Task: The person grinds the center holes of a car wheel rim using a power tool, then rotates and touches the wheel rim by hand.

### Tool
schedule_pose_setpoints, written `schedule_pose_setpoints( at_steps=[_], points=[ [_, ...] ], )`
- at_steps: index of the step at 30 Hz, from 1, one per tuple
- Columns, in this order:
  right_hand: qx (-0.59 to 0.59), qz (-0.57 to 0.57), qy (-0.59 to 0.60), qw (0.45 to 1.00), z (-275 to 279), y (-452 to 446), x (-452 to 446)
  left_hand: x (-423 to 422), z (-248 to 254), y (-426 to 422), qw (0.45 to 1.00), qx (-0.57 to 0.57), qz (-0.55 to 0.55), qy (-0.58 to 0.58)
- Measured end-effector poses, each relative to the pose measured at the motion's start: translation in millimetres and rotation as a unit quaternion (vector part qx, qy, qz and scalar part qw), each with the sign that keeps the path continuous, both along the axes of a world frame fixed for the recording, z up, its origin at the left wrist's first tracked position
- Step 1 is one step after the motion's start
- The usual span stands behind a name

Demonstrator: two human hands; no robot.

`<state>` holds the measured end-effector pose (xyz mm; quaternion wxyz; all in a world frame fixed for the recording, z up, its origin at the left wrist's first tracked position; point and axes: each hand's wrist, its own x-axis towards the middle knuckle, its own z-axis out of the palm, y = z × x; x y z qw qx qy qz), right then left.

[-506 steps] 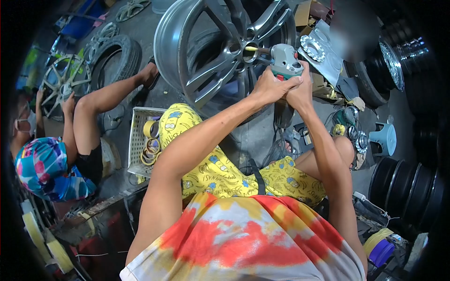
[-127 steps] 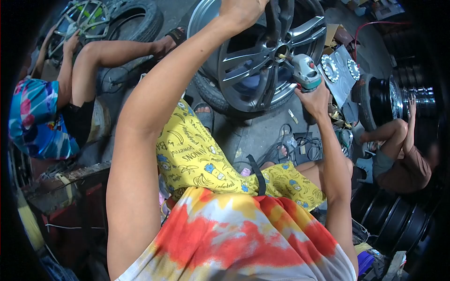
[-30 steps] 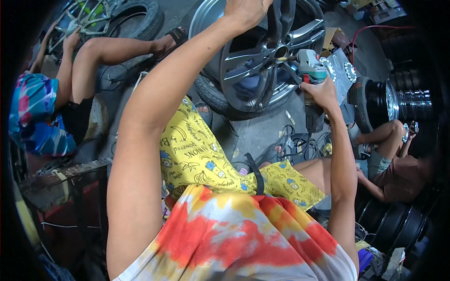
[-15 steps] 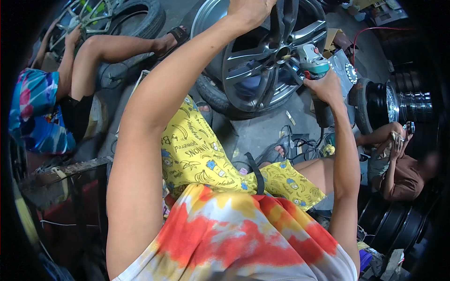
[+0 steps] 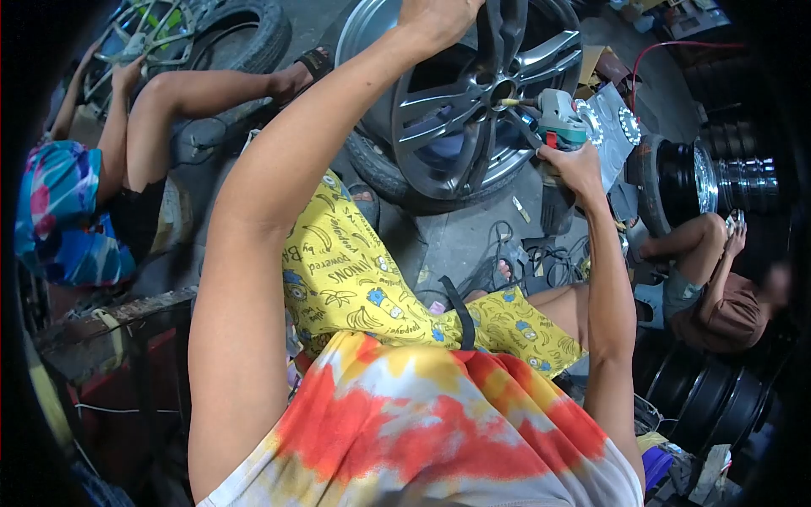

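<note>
Grey floor (image 5: pixel 452 232); right hand (image 5: pixel 576 167) extended, gripping power tool (image 5: pixel 561 111)

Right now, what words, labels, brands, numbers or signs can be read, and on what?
"MINIONS": on the yellow printed shorts.
"powered by BA": same shorts, the rest hidden.
"poopaye!": same shorts.
Too small or blurred: the shorts' other small print and any marking on the power tool.

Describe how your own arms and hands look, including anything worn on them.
Both my left arm and right arm are bare below a shirt splashed red, yellow and white. My left hand and right hand have no gloves, and neither wrist shows a band. The left fingers are partly out of view.
</note>
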<state>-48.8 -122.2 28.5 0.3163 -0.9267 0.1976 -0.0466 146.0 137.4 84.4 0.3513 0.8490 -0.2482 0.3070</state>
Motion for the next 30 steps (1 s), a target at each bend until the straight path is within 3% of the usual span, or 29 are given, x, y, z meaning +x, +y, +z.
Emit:
schedule_pose_setpoints(
  at_steps=[4,10,13,18,20,24,26,28,30],
  points=[
    [-0.158,0.045,-0.114,0.98,8,8,-2,2,0,0,0.999,-0.02,-0.036,-0.018],
    [-0.153,0.051,-0.112,0.981,-4,13,-13,-8,9,2,0.999,-0.002,-0.035,-0.008],
    [0.059,0.011,-0.052,0.997,-15,-5,-15,-10,11,1,0.997,0.001,-0.026,0.066],
    [0.182,-0.028,-0.071,0.98,12,-20,-42,1,0,4,0.998,0.041,-0.054,-0.012],
    [0.224,-0.066,-0.095,0.968,10,-43,-55,3,-5,2,0.997,0.055,-0.053,0.025],
    [0.282,-0.113,-0.143,0.942,18,-69,-81,-4,-5,9,0.992,0.03,-0.087,-0.084],
    [0.291,-0.141,-0.152,0.934,8,-89,-89,-8,-11,24,0.997,0.042,-0.06,-0.022],
    [0.238,-0.173,-0.196,0.935,8,-104,-93,-34,6,34,0.987,0.086,-0.003,0.139],
    [0.26,-0.166,-0.209,0.928,6,-118,-96,-59,20,47,0.947,0.215,0.045,0.234]
  ],
)
